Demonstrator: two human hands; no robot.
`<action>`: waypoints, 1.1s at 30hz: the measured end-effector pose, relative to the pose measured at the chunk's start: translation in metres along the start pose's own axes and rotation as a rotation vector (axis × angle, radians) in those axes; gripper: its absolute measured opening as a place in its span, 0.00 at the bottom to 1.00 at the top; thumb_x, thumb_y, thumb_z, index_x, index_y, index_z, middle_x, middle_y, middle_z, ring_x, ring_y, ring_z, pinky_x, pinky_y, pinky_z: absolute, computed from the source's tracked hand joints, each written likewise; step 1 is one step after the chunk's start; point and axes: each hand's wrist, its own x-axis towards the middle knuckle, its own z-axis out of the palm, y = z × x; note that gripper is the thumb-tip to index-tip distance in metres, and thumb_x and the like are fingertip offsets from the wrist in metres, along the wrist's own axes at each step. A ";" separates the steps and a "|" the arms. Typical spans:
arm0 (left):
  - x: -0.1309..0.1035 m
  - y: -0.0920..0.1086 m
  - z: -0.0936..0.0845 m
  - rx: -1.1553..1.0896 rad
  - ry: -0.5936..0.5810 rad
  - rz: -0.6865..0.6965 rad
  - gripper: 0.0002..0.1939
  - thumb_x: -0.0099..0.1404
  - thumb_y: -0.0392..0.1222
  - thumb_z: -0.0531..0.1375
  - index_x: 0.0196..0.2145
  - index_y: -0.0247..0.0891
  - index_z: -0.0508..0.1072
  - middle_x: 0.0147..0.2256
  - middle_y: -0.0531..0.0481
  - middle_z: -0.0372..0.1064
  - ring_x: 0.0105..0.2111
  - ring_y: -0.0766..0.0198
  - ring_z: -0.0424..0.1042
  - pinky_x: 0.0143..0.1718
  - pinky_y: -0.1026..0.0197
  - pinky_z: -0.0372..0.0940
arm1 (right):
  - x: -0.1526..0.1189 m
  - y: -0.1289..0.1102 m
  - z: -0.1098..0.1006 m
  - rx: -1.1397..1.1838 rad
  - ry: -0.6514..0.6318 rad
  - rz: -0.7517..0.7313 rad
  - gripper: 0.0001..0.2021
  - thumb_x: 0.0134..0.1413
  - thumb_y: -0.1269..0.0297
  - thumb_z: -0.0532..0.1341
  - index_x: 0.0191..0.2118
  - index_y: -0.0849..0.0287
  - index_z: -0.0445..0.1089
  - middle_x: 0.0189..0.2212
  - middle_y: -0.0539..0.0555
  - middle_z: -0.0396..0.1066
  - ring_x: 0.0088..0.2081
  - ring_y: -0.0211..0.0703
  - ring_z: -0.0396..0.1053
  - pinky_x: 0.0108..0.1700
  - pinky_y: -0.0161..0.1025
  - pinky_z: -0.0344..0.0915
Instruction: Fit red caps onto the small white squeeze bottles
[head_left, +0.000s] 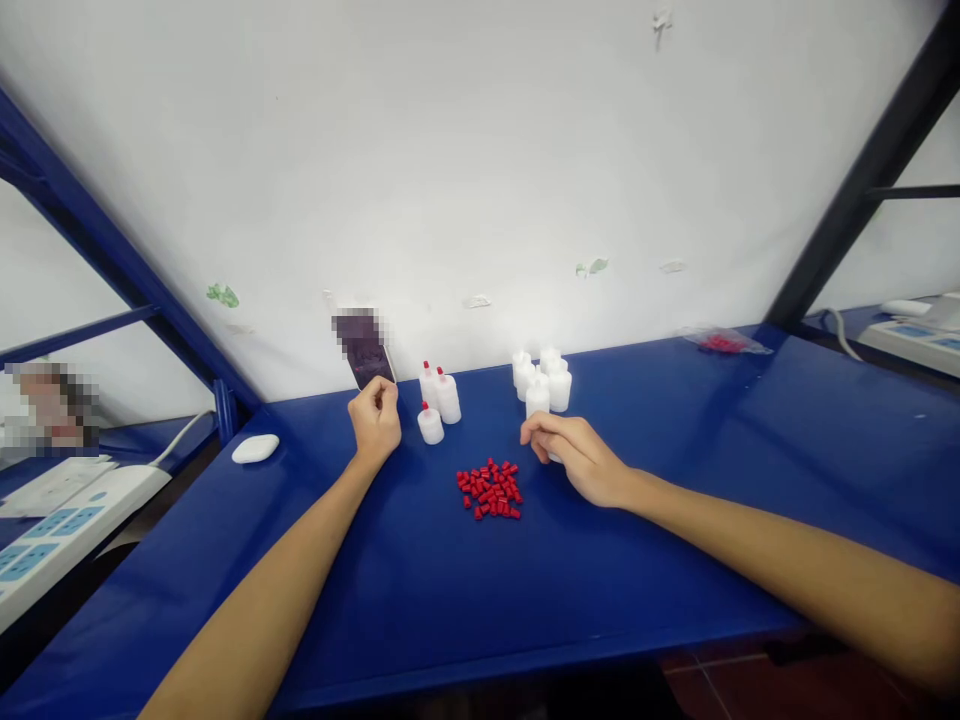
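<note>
Bottles with red caps (pixel 448 398) number three, standing close together on the blue table (pixel 450 610) near the wall (pixel 480 180), so that much looks done; over to the right, a tight cluster of white bottles (pixel 538 396) shows no red on top, and these overlap too much for a sure count, though they plainly outnumber the capped ones. Between the two groups and nearer the table's front edge lies a loose heap of small red caps (pixel 491 490), dozens by the look of it, none of them on a bottle. Judging by that split, things seem well short of halfway, with the larger share of bottles bare. The left hand (pixel 375 420) is closed, fingers curled in and thumb against them, just in front of the upright dark panel (pixel 362 350); whether it pinches anything I cannot tell. The right hand (pixel 581 458) is beside the uncapped cluster, its fingers bent and close together, with a bit of white showing beneath them, but whether they grip it is hidden. Off to the far right a clear bag (pixel 724 343) holds more red pieces, and a white rounded object (pixel 255 448) lies near the table's left edge
</note>
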 end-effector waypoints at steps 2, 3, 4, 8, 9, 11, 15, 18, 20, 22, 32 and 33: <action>-0.001 0.006 -0.002 -0.007 0.001 0.019 0.12 0.63 0.41 0.52 0.22 0.39 0.61 0.19 0.57 0.51 0.21 0.67 0.53 0.25 0.63 0.50 | 0.001 0.000 0.001 -0.018 0.020 -0.010 0.13 0.63 0.69 0.46 0.37 0.59 0.67 0.24 0.48 0.64 0.27 0.38 0.62 0.33 0.37 0.57; -0.002 0.009 -0.003 -0.013 0.001 0.034 0.12 0.63 0.41 0.52 0.22 0.39 0.61 0.19 0.57 0.51 0.21 0.67 0.53 0.25 0.62 0.50 | 0.001 0.001 0.001 -0.025 0.028 -0.010 0.13 0.64 0.69 0.46 0.37 0.59 0.67 0.24 0.49 0.64 0.27 0.38 0.62 0.33 0.37 0.57; -0.002 0.014 -0.003 -0.018 -0.002 0.051 0.12 0.63 0.41 0.52 0.22 0.39 0.61 0.19 0.57 0.51 0.21 0.67 0.53 0.25 0.62 0.50 | 0.001 0.001 0.002 -0.031 0.032 -0.010 0.12 0.64 0.68 0.46 0.37 0.58 0.67 0.25 0.49 0.65 0.28 0.38 0.63 0.33 0.37 0.57; -0.004 0.040 -0.004 -0.024 -0.008 0.172 0.10 0.64 0.41 0.53 0.25 0.38 0.62 0.20 0.56 0.54 0.21 0.68 0.54 0.25 0.63 0.51 | 0.001 0.004 0.002 -0.044 0.024 -0.025 0.12 0.64 0.68 0.47 0.37 0.58 0.67 0.24 0.48 0.65 0.27 0.38 0.63 0.33 0.36 0.57; -0.005 0.048 -0.005 -0.023 -0.010 0.219 0.09 0.63 0.40 0.54 0.25 0.38 0.63 0.20 0.56 0.55 0.21 0.68 0.55 0.25 0.63 0.52 | 0.001 0.005 0.002 -0.048 0.022 -0.030 0.12 0.64 0.68 0.47 0.37 0.58 0.67 0.24 0.48 0.65 0.27 0.38 0.63 0.33 0.36 0.57; -0.011 0.064 -0.007 -0.026 -0.021 0.302 0.09 0.64 0.41 0.53 0.26 0.38 0.64 0.21 0.55 0.57 0.21 0.68 0.56 0.25 0.63 0.53 | 0.001 0.005 0.002 -0.057 0.027 -0.032 0.12 0.64 0.67 0.47 0.37 0.58 0.67 0.23 0.48 0.64 0.26 0.38 0.62 0.32 0.36 0.57; -0.024 0.094 -0.010 0.060 -0.173 0.514 0.10 0.63 0.42 0.54 0.26 0.39 0.67 0.22 0.53 0.62 0.22 0.66 0.60 0.29 0.61 0.59 | 0.000 0.002 0.003 -0.095 0.056 -0.037 0.10 0.64 0.65 0.50 0.35 0.58 0.66 0.21 0.46 0.62 0.23 0.36 0.59 0.29 0.35 0.55; -0.031 0.107 -0.005 0.085 -0.391 0.596 0.08 0.65 0.39 0.53 0.29 0.39 0.70 0.26 0.50 0.68 0.27 0.63 0.66 0.34 0.60 0.63 | -0.001 -0.001 0.004 -0.115 0.016 -0.072 0.09 0.63 0.64 0.50 0.35 0.58 0.66 0.22 0.46 0.62 0.24 0.37 0.60 0.30 0.35 0.55; -0.034 0.110 0.000 0.088 -0.523 0.597 0.09 0.66 0.37 0.52 0.34 0.38 0.71 0.32 0.48 0.71 0.32 0.62 0.69 0.37 0.60 0.65 | -0.001 -0.002 0.004 -0.122 0.002 -0.094 0.10 0.64 0.64 0.49 0.36 0.57 0.66 0.23 0.47 0.63 0.25 0.37 0.61 0.31 0.36 0.56; -0.035 0.108 0.003 0.103 -0.634 0.585 0.10 0.68 0.36 0.51 0.40 0.38 0.72 0.38 0.45 0.73 0.37 0.61 0.71 0.40 0.59 0.66 | -0.001 -0.002 0.001 -0.143 0.034 -0.114 0.11 0.64 0.64 0.47 0.37 0.57 0.66 0.23 0.47 0.63 0.25 0.38 0.61 0.32 0.37 0.56; -0.036 0.104 0.005 0.167 -0.714 0.588 0.12 0.69 0.36 0.51 0.43 0.38 0.73 0.42 0.44 0.72 0.40 0.60 0.72 0.43 0.58 0.68 | 0.019 0.006 -0.021 -0.468 0.304 0.137 0.23 0.53 0.64 0.57 0.56 0.58 0.61 0.21 0.46 0.66 0.21 0.39 0.62 0.28 0.37 0.55; -0.036 0.104 0.005 0.163 -0.713 0.587 0.12 0.69 0.36 0.51 0.43 0.38 0.73 0.42 0.44 0.72 0.40 0.60 0.72 0.42 0.58 0.68 | 0.019 0.007 -0.021 -0.470 0.291 0.140 0.23 0.52 0.64 0.58 0.55 0.58 0.62 0.20 0.45 0.66 0.21 0.39 0.62 0.29 0.37 0.56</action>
